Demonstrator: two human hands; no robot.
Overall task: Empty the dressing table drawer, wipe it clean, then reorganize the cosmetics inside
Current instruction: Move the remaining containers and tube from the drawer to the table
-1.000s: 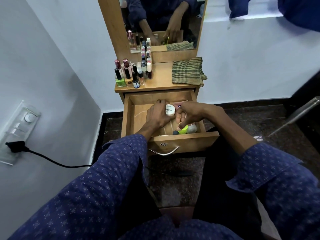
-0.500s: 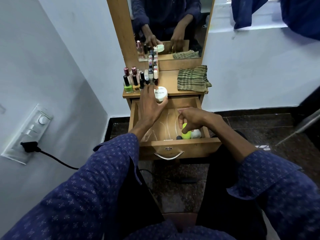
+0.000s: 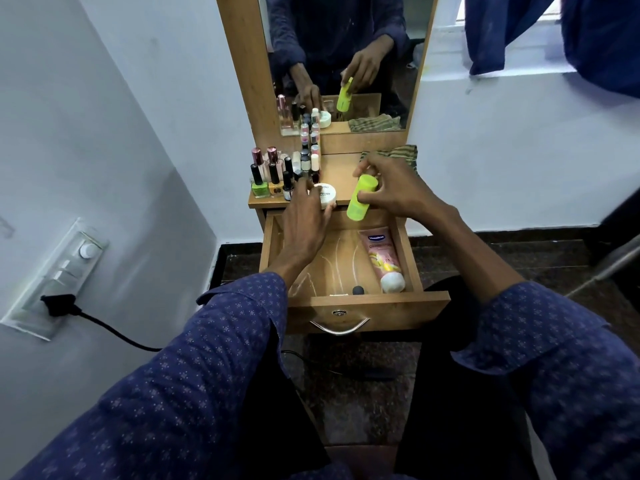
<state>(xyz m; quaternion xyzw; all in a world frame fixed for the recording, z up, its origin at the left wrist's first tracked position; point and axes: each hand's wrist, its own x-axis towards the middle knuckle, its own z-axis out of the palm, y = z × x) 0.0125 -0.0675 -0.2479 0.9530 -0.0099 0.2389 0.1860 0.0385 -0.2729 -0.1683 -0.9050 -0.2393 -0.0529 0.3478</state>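
Fingers of the left hand [image 3: 306,216] now set the jar [image 3: 325,197] on the surface [image 3: 341,174]. Right hand [image 3: 391,188] has lifted the green tube [image 3: 361,199] from the drawer [image 3: 367,306], pinched; emptying is nearly done.

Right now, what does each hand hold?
Left hand: grips white nail polish jar on the tabletop.
Right hand: holds neon green tube.

My left hand [image 3: 304,216] covers the near side of the white jar [image 3: 325,195], so its label reads only in part, and my right hand [image 3: 391,188] hides most of the striped cloth [image 3: 401,152] on the tabletop [image 3: 337,174]. The small dark thing [image 3: 358,290] by the drawer [image 3: 367,303] front is too small to tell.
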